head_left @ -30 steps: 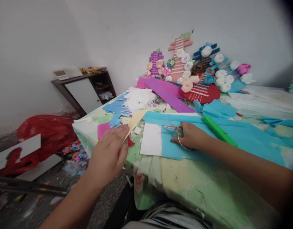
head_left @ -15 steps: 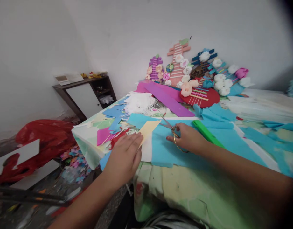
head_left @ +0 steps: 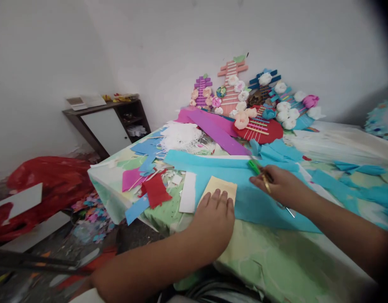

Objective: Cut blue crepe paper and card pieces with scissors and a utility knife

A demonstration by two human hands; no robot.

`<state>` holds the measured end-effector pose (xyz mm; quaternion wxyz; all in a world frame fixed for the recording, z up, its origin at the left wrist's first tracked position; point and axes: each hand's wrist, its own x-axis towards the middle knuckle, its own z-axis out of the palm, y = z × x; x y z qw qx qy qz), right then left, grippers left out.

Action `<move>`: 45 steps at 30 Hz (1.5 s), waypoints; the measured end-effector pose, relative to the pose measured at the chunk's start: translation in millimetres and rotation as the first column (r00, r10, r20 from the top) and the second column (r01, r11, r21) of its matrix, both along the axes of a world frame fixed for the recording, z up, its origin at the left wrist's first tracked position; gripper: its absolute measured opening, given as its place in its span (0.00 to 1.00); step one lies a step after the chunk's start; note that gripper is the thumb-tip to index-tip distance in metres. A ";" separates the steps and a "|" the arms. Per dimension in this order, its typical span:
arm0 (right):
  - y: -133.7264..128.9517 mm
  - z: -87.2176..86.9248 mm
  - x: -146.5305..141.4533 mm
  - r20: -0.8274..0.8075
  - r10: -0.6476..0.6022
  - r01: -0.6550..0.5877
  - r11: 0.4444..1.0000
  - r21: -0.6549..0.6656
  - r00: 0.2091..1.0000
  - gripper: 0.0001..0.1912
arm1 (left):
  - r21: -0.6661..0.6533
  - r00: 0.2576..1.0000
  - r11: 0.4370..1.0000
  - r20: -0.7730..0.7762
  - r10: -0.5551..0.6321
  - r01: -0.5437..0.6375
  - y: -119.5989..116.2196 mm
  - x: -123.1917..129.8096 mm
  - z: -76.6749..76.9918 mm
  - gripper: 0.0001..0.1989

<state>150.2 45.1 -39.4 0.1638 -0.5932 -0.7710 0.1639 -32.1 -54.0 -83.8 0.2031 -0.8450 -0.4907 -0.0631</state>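
Note:
My left hand (head_left: pixel 214 221) lies flat, fingers stretched out, over a pale yellow piece of paper (head_left: pixel 223 184). That piece rests on a large light-blue sheet (head_left: pixel 260 210) spread over the table. Over the right part of the sheet, my right hand (head_left: pixel 277 183) is closed around gold-handled scissors (head_left: pixel 267 184); their blades are mostly hidden or blurred. One end of a bright green tool (head_left: pixel 253 166) shows just beyond my right fingers, the rest hidden by the hand. A thin silvery tip (head_left: pixel 290 211) sticks out below that hand; which tool it belongs to is unclear.
Red (head_left: pixel 156 190) and magenta scraps (head_left: pixel 130 179) lie left of the sheet. Behind are white shredded paper (head_left: pixel 179 136), a purple strip (head_left: pixel 219 134) and guitar-shaped crafts with paper flowers (head_left: pixel 233 92) against the wall. A low cabinet (head_left: pixel 102 130) stands left.
My left hand has moved the yellow paper right, onto the blue sheet, uncovering red scraps. My right hand, still with the scissors, has shifted right over the green tool; the scissors have turned.

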 end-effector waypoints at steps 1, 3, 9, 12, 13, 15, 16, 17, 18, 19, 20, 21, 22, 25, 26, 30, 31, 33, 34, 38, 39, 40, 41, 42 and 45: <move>-2.8 -3.1 -7.6 0.007 0.070 -0.070 0.997 -0.013 0.998 0.17 | -0.020 1.000 0.999 0.004 0.025 -0.025 1.1 7.2 0.0 0.19; -5.8 -8.4 -23.8 0.001 0.161 -0.161 0.986 -0.044 0.987 0.14 | -0.034 0.998 0.998 0.027 0.058 -0.057 4.0 18.5 0.7 0.19; 7.5 -11.3 -61.6 0.021 0.180 -0.176 0.977 -0.120 0.984 0.10 | -0.036 0.989 0.991 0.064 0.134 -0.131 6.9 23.9 -2.0 0.18; 17.4 -10.4 -75.8 -0.013 0.213 -0.213 0.969 -0.125 0.977 0.09 | -0.030 0.991 0.992 0.059 0.121 -0.120 6.5 14.3 -1.6 0.19; 20.6 -10.8 -80.0 -0.022 0.213 -0.214 0.969 -0.124 0.977 0.09 | -0.028 0.991 0.993 0.059 0.116 -0.115 6.4 10.4 -1.1 0.19; 27.3 -12.9 -86.7 -0.044 0.202 -0.206 0.971 -0.120 0.978 0.07 | -0.029 0.993 0.995 0.063 0.095 -0.094 6.3 2.8 -1.1 0.20; 30.7 -14.6 -89.1 -0.049 0.197 -0.202 0.972 -0.120 0.979 0.07 | -0.027 0.994 0.996 0.070 0.083 -0.081 6.2 -0.6 -1.9 0.20; 33.8 -16.6 -90.9 -0.047 0.195 -0.199 0.973 -0.120 0.980 0.07 | -0.025 0.994 0.997 0.084 0.071 -0.069 5.9 -3.5 -3.1 0.20; 36.6 -18.8 -92.3 -0.038 0.196 -0.199 0.972 -0.121 0.980 0.07 | -0.027 0.992 0.998 0.104 0.065 -0.062 5.5 -5.9 -4.7 0.21; 38.9 -20.9 -93.2 -0.027 0.199 -0.201 0.972 -0.121 0.980 0.08 | -0.034 0.989 0.998 0.132 0.065 -0.061 5.1 -7.9 -6.5 0.21; 40.5 -22.7 -94.0 -0.013 0.202 -0.203 0.972 -0.120 0.979 0.07 | -0.049 0.985 0.997 0.160 0.068 -0.061 4.5 -9.4 -8.3 0.22; 41.6 -24.1 -94.7 0.001 0.205 -0.203 0.972 -0.117 0.979 0.07 | -0.071 0.980 0.996 0.185 0.075 -0.062 4.0 -10.6 -9.8 0.23; 42.0 -25.1 -95.4 0.013 0.205 -0.202 0.973 -0.112 0.979 0.06 | -0.096 0.975 0.994 0.207 0.080 -0.061 3.6 -11.6 -11.0 0.23; 42.0 -25.9 -96.9 0.053 0.199 -0.193 0.977 -0.093 0.979 0.05 | -0.146 0.966 0.988 0.244 0.082 -0.047 3.2 -14.2 -12.0 0.22; 42.1 -25.8 -97.1 0.064 0.196 -0.190 0.978 -0.087 0.979 0.05 | -0.154 0.964 0.987 0.253 0.081 -0.042 3.2 -14.9 -11.5 0.21; 44.7 -25.4 -95.2 0.078 0.186 -0.179 0.980 -0.084 0.980 0.05 | -0.172 0.958 0.985 0.279 0.067 -0.019 2.7 -16.6 -7.1 0.19; 45.4 -25.4 -94.5 0.074 0.181 -0.174 0.981 -0.089 0.981 0.05 | -0.183 0.957 0.983 0.281 0.069 -0.018 2.3 -16.7 -5.7 0.18; 46.2 -25.4 -93.5 0.069 0.175 -0.168 0.981 -0.101 0.982 0.04 | -0.204 0.956 0.979 0.279 0.086 -0.028 1.4 -16.6 -3.2 0.17; 46.4 -25.5 -93.2 0.069 0.175 -0.167 0.981 -0.103 0.982 0.03 | -0.212 0.956 0.976 0.277 0.098 -0.039 1.0 -16.6 -2.2 0.16; 46.0 -26.0 -93.4 0.081 0.182 -0.175 0.980 -0.090 0.980 0.04 | -0.200 0.957 0.978 0.269 0.110 -0.057 0.1 -16.9 -0.6 0.14; 45.7 -26.0 -93.6 0.084 0.182 -0.175 0.981 -0.087 0.980 0.04 | -0.194 0.958 0.980 0.267 0.104 -0.053 0.2 -17.1 -0.6 0.14; 45.5 -25.9 -93.7 0.090 0.182 -0.175 0.981 -0.086 0.979 0.04 | -0.189 0.959 0.981 0.265 0.098 -0.048 0.4 -17.3 -0.8 0.14; 45.3 -25.7 -93.8 0.098 0.183 -0.175 0.981 -0.084 0.978 0.05 | -0.190 0.960 0.981 0.264 0.093 -0.043 0.7 -17.4 -1.1 0.14; 45.1 -25.4 -93.9 0.106 0.185 -0.177 0.981 -0.081 0.977 0.05 | -0.192 0.959 0.980 0.266 0.094 -0.042 1.0 -17.5 -1.4 0.14; 45.1 -24.7 -94.0 0.129 0.188 -0.180 0.981 -0.075 0.974 0.05 | -0.200 0.952 0.979 0.287 0.106 -0.048 2.1 -17.0 -2.1 0.17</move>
